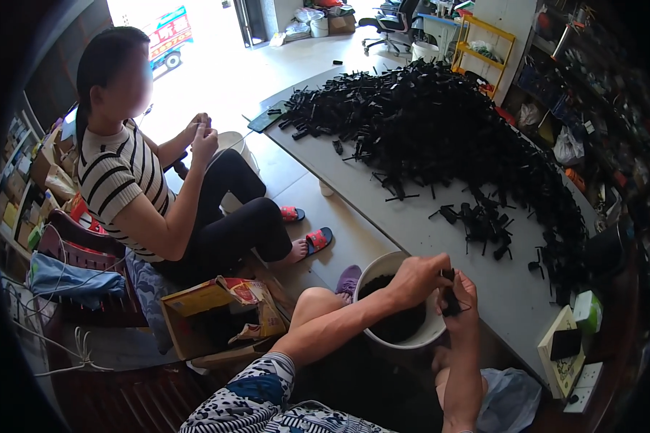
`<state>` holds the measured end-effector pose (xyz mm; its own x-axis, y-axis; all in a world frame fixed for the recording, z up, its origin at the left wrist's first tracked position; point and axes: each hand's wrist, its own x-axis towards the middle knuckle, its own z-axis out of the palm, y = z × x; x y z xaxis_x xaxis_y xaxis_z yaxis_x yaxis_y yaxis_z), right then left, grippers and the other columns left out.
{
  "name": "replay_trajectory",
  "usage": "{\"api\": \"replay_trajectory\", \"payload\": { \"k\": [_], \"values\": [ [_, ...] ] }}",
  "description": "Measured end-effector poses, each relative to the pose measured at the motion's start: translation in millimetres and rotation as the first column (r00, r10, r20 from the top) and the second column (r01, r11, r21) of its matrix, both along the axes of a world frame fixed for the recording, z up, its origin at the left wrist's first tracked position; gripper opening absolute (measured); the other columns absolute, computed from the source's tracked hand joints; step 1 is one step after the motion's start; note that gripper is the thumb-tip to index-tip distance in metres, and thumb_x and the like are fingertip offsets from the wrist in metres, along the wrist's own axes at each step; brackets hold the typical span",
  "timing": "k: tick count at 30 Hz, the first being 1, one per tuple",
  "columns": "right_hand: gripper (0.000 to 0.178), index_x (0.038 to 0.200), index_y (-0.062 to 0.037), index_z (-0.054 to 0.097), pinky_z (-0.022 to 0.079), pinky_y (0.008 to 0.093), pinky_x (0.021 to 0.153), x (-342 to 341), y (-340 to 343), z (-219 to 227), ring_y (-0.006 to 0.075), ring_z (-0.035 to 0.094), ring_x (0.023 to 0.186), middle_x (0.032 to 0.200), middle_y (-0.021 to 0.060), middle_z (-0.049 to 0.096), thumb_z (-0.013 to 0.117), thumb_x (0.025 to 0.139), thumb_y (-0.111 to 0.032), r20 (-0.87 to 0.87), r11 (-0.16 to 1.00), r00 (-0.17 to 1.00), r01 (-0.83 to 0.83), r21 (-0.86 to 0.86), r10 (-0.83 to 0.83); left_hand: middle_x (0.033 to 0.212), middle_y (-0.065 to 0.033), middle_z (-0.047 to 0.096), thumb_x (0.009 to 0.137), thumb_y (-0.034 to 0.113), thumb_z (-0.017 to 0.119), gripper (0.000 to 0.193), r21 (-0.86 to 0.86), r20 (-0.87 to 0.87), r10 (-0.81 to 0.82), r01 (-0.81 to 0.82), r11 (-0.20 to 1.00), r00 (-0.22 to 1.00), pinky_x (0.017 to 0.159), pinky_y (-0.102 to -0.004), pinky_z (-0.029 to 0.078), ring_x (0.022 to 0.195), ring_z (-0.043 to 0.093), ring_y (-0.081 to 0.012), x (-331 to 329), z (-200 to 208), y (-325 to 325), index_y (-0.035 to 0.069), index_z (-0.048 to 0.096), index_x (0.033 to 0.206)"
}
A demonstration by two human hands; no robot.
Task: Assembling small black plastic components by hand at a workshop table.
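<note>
Over a white bucket [378, 268] with dark contents, my two hands meet at a small black plastic part [451, 304]. My right hand [466, 297] has its fingers closed around this part. From the left, my left hand [417, 280] reaches across the bucket, its fingertips pinched at the part's upper end. The exact grip of those fingertips is partly hidden. On the grey table [433, 224] beside my hands lies a large heap of similar black parts [440, 123], many with thin stems. A smaller cluster of black parts [484, 227] lies nearer to me.
To my left a seated person [141, 166] works with both hands raised. An open cardboard box [188, 317] stands between us. At the table's near right are a green-and-white box [588, 312], a power strip [583, 386] and a plastic bag [509, 397]. Crowded shelves [592, 94] line the right.
</note>
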<state>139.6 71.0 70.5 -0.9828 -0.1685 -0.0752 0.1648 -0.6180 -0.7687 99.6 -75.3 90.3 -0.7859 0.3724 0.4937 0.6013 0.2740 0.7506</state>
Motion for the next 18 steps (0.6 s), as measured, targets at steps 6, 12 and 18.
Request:
{"api": "replay_trajectory", "payload": {
  "k": [6,12,18],
  "values": [
    [0.025,0.089,-0.0011,0.054,0.041,0.0248,0.035,5.2,15.7,11.9,0.0099,0.048,0.041,0.067,0.0058,0.056,0.059,0.087,-0.026,-0.002,0.99,0.999,-0.038,0.137,0.039,0.065,-0.004,0.051,0.074,0.003,0.065,0.02,0.269,0.424,-0.382,0.288,0.919,0.821,0.054,-0.0265,0.042,0.059,0.051,-0.0115,-6.5,7.9,-5.1,0.001,0.049,0.086],
    [0.022,0.091,-0.0015,0.056,0.039,0.0243,0.033,4.7,13.7,4.9,0.011,0.047,0.039,0.063,0.0053,0.056,0.059,0.086,-0.023,0.113,0.997,0.993,-0.03,-0.078,0.038,0.072,0.0005,0.052,0.078,0.0,0.062,0.017,0.437,0.422,-0.547,0.366,0.821,0.723,0.057,-0.0215,0.042,0.064,0.05,-0.0077,-0.4,4.5,-5.6,0.002,0.05,0.09],
    [0.02,0.093,-0.0015,0.056,0.037,0.0232,0.032,5.5,8.6,3.1,0.0098,0.045,0.038,0.058,0.0022,0.052,0.061,0.086,-0.02,0.109,0.998,0.993,-0.056,0.01,0.055,0.069,0.0037,0.05,0.08,0.003,0.061,0.009,0.49,0.638,-0.479,0.163,0.856,0.603,0.056,-0.0193,0.039,0.064,0.047,-0.0052,-1.9,-3.4,-1.7,0.004,0.053,0.083]
  ]
}}
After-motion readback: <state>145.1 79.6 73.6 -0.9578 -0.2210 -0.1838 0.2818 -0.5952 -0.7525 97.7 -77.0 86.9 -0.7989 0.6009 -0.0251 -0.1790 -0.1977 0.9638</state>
